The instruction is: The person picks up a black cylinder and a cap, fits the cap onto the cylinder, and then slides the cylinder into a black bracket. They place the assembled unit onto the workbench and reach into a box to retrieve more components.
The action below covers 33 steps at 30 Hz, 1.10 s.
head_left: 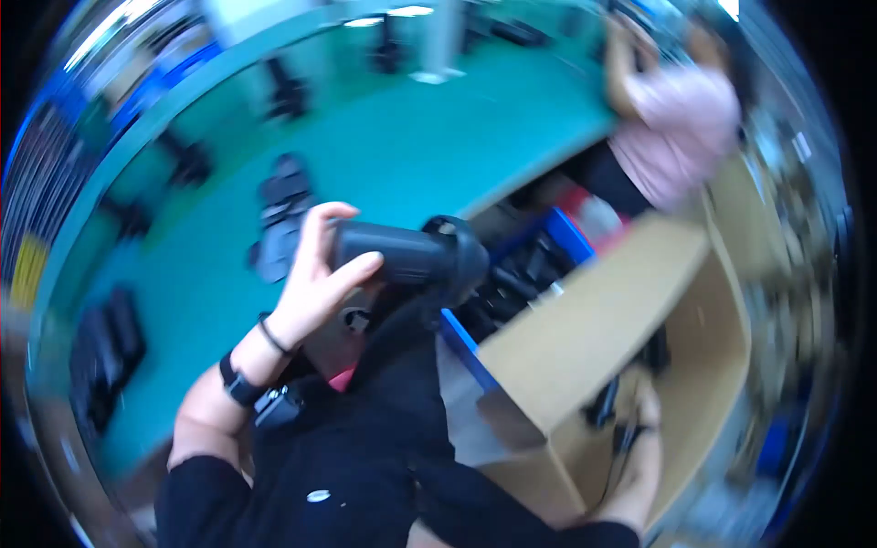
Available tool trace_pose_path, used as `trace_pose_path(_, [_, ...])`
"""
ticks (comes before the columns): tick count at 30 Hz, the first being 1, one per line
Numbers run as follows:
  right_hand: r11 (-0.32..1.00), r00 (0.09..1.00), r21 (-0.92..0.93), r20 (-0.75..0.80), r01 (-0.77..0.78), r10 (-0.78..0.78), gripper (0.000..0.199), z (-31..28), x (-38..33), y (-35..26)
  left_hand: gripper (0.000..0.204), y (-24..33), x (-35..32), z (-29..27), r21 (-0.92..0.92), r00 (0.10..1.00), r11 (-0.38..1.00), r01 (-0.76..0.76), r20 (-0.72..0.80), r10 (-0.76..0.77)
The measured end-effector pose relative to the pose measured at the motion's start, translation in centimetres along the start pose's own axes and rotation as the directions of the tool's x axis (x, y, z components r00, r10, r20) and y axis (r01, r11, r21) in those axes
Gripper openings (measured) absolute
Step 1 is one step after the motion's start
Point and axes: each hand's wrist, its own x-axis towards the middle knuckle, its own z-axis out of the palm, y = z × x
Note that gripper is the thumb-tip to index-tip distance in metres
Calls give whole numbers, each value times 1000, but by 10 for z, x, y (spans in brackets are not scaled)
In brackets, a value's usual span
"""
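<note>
My left hand (315, 274) is wrapped round one end of a black cylindrical device (397, 254) with a wider, ring-like head at its right end. It is held sideways in front of my body, at the near edge of the green table. On the right, my right hand (645, 402) reaches down inside an open cardboard box (594, 333). Beside its fingers lies a dark elongated part (601, 402) in the box. Motion blur hides whether those fingers grip it.
A blue crate (573, 236) of black parts stands behind the box. Dark parts (285, 219) lie on the green table (393, 155), with more along its left and far sides. A person in a pink shirt (681, 128) works at the far right.
</note>
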Motion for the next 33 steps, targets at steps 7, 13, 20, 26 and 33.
trace_pose_path(7, [360,936,-893,-158,-271,314,51,-69,136,70,46,7,-20,-55,-46,973,994,100,-203,-107])
trace_pose_path(13, [742,783,-250,-230,-622,578,37,-50,87,40,50,8,-19,-66,-61,958,994,96,-265,-109])
trace_pose_path(20, [494,891,-863,-301,-103,-340,44,-107,-21,-79,57,25,-11,-104,156,992,987,-33,-117,52])
trace_pose_path(26, [136,509,-987,-74,87,-858,38,21,-171,-299,57,49,-45,-157,378,988,921,-94,-75,132])
trace_pose_path(33, [106,366,-473,499,875,-785,12,231,-195,-387,49,107,-97,-234,535,935,839,-102,-236,265])
